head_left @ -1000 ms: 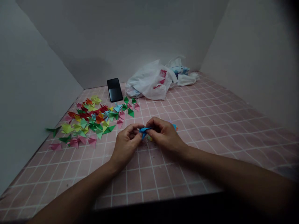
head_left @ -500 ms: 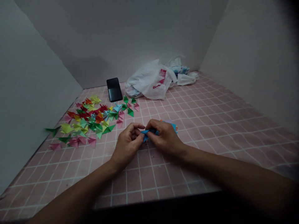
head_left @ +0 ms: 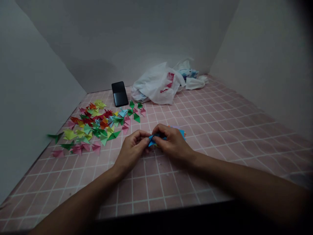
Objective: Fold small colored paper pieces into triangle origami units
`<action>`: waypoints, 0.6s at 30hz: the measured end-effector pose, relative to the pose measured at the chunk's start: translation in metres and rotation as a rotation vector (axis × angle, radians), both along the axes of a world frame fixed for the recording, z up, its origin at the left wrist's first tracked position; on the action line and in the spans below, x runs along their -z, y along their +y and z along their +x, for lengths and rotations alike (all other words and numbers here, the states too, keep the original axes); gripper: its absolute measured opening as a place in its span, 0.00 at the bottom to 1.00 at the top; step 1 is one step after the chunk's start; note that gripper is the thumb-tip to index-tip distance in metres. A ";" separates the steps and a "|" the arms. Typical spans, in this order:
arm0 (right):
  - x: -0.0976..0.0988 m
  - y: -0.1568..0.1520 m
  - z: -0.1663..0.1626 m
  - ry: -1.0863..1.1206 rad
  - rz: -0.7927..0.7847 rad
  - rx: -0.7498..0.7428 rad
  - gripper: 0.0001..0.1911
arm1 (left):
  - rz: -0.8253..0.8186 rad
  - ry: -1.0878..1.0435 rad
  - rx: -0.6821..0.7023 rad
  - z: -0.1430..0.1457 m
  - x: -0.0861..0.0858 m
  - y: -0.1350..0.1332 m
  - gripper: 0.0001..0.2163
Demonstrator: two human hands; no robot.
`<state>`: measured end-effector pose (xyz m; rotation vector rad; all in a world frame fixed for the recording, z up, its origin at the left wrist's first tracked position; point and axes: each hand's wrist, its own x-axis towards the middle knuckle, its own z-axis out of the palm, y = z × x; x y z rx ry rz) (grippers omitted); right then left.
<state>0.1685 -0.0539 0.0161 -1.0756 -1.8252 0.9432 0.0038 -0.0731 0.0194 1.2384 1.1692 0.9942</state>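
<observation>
A small folded piece of blue origami paper (head_left: 151,141) is pinched between my two hands, low over the table. My left hand (head_left: 133,148) grips its left end between thumb and fingers. From the other side, my right hand (head_left: 171,142) pinches it with thumb and forefinger, hiding part of the paper. Behind the right hand lies a stack of coloured paper sheets (head_left: 182,133), blue on top with orange and purple edges showing. Folded paper cranes (head_left: 97,132) in red, green, yellow, pink and light blue lie heaped to the left.
A black phone (head_left: 119,94) leans at the back, beyond the cranes. To its right sits a crumpled white plastic bag (head_left: 156,85) with red print, and more bags (head_left: 193,78) lie behind it. Pink checked cloth (head_left: 232,130) covers the table, with pale walls around.
The blue paper has turned slightly in my fingers. My left thumb and fingers have shifted a little, closing nearer to the right hand. Everything else is unmoved.
</observation>
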 end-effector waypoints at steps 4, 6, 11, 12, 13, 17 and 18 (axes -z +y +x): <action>-0.001 0.001 0.000 0.025 -0.030 -0.007 0.06 | -0.008 -0.025 -0.013 0.001 0.001 0.000 0.09; -0.001 0.001 0.000 0.046 -0.046 -0.010 0.06 | -0.021 -0.020 -0.023 0.001 0.001 0.001 0.09; 0.001 0.001 -0.001 0.101 -0.097 -0.010 0.05 | -0.026 -0.022 -0.033 0.000 -0.001 0.002 0.08; 0.002 0.001 -0.001 0.115 -0.113 -0.010 0.04 | -0.029 -0.018 -0.040 0.000 -0.002 0.002 0.07; 0.002 0.001 -0.001 0.132 -0.132 -0.012 0.04 | -0.032 -0.011 -0.046 0.000 -0.002 0.003 0.07; 0.005 0.002 -0.001 0.190 -0.193 -0.035 0.03 | -0.039 0.001 -0.052 0.001 -0.003 0.003 0.07; 0.005 0.003 0.000 0.193 -0.198 -0.039 0.04 | -0.038 0.001 -0.053 0.000 -0.002 0.003 0.07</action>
